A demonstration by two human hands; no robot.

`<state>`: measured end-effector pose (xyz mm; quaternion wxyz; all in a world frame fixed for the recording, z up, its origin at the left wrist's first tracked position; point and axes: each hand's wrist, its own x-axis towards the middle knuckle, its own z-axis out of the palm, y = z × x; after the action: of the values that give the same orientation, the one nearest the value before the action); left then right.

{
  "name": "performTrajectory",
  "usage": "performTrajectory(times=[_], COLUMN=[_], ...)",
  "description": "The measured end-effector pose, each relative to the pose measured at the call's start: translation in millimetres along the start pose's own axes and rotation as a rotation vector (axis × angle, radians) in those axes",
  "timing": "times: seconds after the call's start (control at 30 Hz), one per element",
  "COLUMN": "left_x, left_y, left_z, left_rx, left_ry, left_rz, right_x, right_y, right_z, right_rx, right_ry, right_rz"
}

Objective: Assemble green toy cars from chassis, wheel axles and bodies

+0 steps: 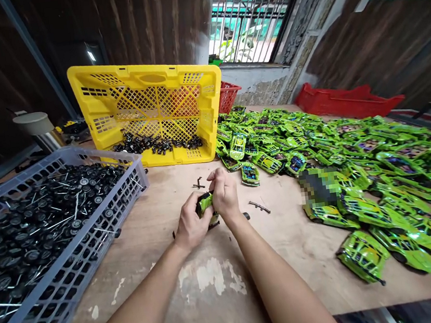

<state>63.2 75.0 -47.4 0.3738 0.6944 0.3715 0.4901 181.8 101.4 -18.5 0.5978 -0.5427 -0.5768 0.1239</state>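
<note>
My left hand (pixel 190 221) is wrapped round a small green toy car (pixel 205 203) above the middle of the wooden table. Against the car's right side, my right hand (pixel 225 194) is closed with its fingers curled in. Both hands cover most of the car, and whether a small part sits in the right fingers is hidden. Just beyond the hands lies a thin black plastic part (pixel 198 183). Another such black part (pixel 259 207) rests to the right of my right hand. Under the hands, more dark pieces show only in part.
At left, a pale crate (pixel 127 190) holds black wheels on metal axles. A yellow basket (pixel 146 81) tipped on its side has small black parts in it. Several green toy cars (pixel 271 133) are heaped at right, before a red crate (pixel 345 101). A lidded metal cup (pixel 41 131) stands back left.
</note>
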Motion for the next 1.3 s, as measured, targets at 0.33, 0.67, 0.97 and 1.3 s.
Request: performTrajectory(times=[0.33, 0.67, 0.97, 1.3], left_x=[4, -2, 0, -3], left_y=[1, 6, 11, 23], left_z=[6.8, 7.0, 6.5, 0.8], left_rx=[0.008, 0.126, 0.293, 0.369], left_ry=[-0.055, 0.027, -0.035, -0.140], left_rz=[-0.072, -0.101, -0.008, 0.023], right_x=[0, -1, -2, -22], right_y=[10, -38, -3, 1], right_z=[-5, 1, -16, -19], right_rx=[0.012, -0.748, -0.078, -0.084], right_ry=[0.153, -0.431, -0.163, -0.033], right_rz=[0.115, -0.381, 0.019, 0.020])
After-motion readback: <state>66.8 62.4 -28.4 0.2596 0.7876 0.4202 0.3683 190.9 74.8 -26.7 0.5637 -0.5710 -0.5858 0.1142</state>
